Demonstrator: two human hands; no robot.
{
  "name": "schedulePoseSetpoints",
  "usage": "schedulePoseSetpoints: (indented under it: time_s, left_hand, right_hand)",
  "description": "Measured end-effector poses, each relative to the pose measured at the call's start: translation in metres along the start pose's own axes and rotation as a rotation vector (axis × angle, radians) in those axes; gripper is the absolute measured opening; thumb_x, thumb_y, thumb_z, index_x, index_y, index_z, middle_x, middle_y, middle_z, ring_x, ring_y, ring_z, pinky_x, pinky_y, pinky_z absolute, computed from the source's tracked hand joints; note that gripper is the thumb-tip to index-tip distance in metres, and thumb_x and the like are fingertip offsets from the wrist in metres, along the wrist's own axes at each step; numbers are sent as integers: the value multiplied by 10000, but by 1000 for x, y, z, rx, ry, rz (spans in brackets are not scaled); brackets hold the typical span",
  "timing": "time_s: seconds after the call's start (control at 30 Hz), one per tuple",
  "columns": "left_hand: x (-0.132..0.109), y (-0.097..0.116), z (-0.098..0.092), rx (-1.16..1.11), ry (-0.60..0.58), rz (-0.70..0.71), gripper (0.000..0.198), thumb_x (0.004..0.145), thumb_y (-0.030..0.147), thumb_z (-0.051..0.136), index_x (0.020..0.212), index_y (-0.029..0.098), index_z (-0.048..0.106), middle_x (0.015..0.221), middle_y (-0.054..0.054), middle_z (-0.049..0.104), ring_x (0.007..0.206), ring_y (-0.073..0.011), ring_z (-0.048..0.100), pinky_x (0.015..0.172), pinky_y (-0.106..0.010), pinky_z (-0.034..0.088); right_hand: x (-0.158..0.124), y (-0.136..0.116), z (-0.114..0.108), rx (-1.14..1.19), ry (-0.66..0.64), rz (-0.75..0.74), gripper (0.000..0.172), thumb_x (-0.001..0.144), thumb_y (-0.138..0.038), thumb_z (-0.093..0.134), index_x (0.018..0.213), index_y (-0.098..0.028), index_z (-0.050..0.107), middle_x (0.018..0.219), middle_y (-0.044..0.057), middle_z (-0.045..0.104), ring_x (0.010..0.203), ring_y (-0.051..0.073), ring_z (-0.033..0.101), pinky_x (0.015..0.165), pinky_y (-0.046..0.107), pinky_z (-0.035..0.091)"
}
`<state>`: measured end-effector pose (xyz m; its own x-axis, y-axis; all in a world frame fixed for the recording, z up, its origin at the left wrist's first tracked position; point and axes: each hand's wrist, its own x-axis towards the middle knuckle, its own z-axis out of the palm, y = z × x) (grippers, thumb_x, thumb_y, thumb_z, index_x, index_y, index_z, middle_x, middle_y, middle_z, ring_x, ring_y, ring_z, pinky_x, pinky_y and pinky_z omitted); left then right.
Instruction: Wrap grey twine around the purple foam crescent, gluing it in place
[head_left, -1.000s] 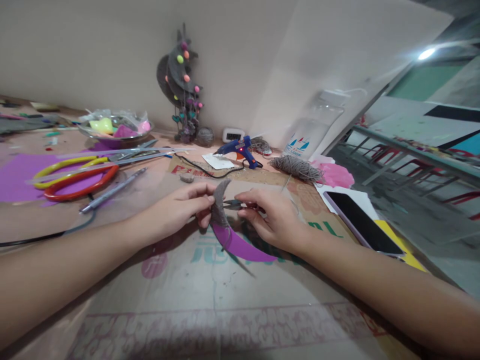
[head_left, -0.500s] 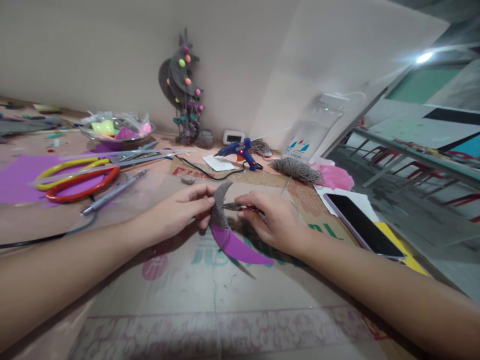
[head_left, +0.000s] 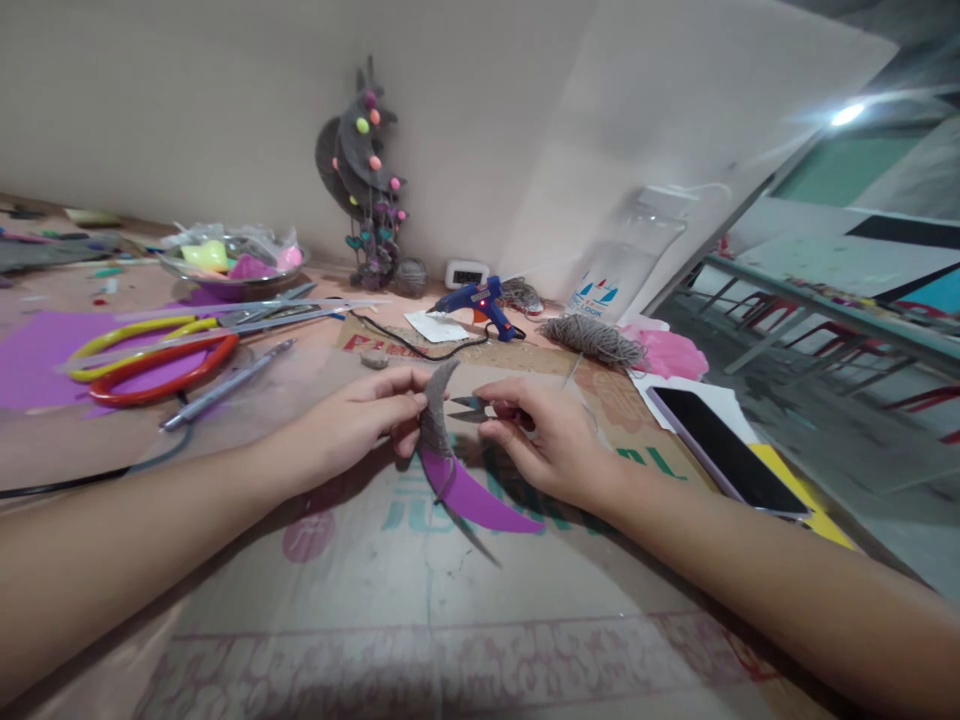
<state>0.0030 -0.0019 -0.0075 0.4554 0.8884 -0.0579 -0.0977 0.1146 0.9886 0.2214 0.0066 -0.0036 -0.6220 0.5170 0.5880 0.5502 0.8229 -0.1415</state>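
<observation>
My left hand (head_left: 390, 405) pinches the upper part of a purple crescent (head_left: 484, 497), whose top half is wrapped in grey yarn (head_left: 436, 405). The bare purple tip points down to the right, and a loose yarn tail (head_left: 472, 540) hangs below it. Just right of the wrapped part, my right hand (head_left: 544, 430) is closed on a pair of small thread snips (head_left: 471, 408). Their dark blades stand apart and point at the yarn, with a small gap between. The handles are hidden in my fingers.
Printed cardboard (head_left: 337, 620) covers the work area. Behind it are a blue glue gun (head_left: 476, 298), a yarn skein (head_left: 592, 340) and a clear bottle (head_left: 630, 260). Large scissors (head_left: 169, 375) and a pen (head_left: 229, 385) lie left; a phone (head_left: 727, 450) lies right. A decorated grey moon (head_left: 360, 150) leans on the wall.
The snips' blades have opened and drawn slightly away from the yarn-wrapped crescent. The crescent has tilted and shifted slightly left in my left hand.
</observation>
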Motion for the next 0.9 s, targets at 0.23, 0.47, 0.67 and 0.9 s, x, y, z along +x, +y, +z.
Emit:
schedulePoseSetpoints:
  time_s: [0.23, 0.47, 0.67, 0.9]
  left_hand:
    - [-1, 3, 2, -29, 33, -29, 85, 817, 153, 479, 870, 178, 541, 571, 31, 474, 548, -109, 432, 549, -230, 335]
    - [0, 0, 0, -51, 37, -32, 112, 803, 143, 496, 886, 187, 555, 612, 26, 490, 550, -110, 442, 551, -236, 334]
    - [0, -1, -1, -69, 1, -18, 122, 815, 123, 492, 883, 178, 577, 660, 19, 522, 576, -97, 461, 586, -233, 340]
    - [1, -5, -3, -86, -18, 1, 111, 841, 155, 503, 909, 184, 585, 669, 18, 528, 585, -100, 465, 608, -244, 345]
  right_hand:
    - [1, 0, -2, 43, -88, -35, 172, 893, -253, 499, 1005, -154, 583, 837, 52, 687, 674, 137, 606, 612, 253, 442]
    - [2, -1, -1, 39, -100, -42, 172, 897, -253, 501, 993, -144, 594, 834, 54, 688, 697, 139, 614, 637, 250, 446]
    - [4, -3, 0, 52, -134, -71, 156, 901, -229, 497, 970, -133, 598, 811, 47, 683, 699, 128, 608, 641, 232, 435]
    - [3, -2, 1, 37, -134, -66, 151, 906, -226, 482, 972, -154, 597, 792, 39, 680, 680, 125, 599, 628, 231, 429]
